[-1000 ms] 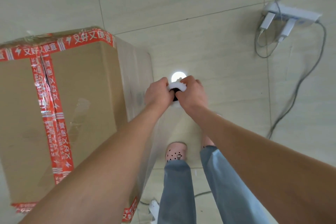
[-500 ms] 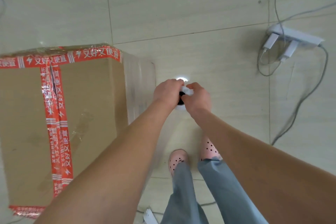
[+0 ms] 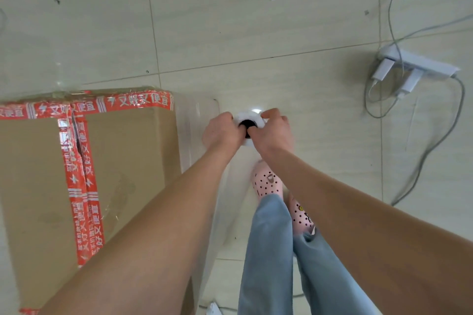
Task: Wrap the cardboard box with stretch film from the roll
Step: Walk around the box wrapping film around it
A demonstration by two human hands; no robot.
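A large cardboard box (image 3: 133, 161) sealed with red printed tape stands on the floor at the left. Clear stretch film (image 3: 197, 130) covers its right side and runs to the white roll (image 3: 249, 120), which I see end-on with its dark core. My left hand (image 3: 221, 133) grips the roll's left side. My right hand (image 3: 272, 133) grips its right side, fingers curled over the rim. The roll's lower length is hidden behind my hands.
A white power strip (image 3: 419, 64) with two plugged chargers lies at the right, its grey cables (image 3: 435, 135) trailing over the tiled floor. My feet in pink perforated shoes (image 3: 267, 181) stand just below the roll. A small white object (image 3: 213, 309) lies at the bottom edge.
I have stepped forward along the box's right side with the roll held in both hands. The box has slid down and left in view, and more of the far floor shows.
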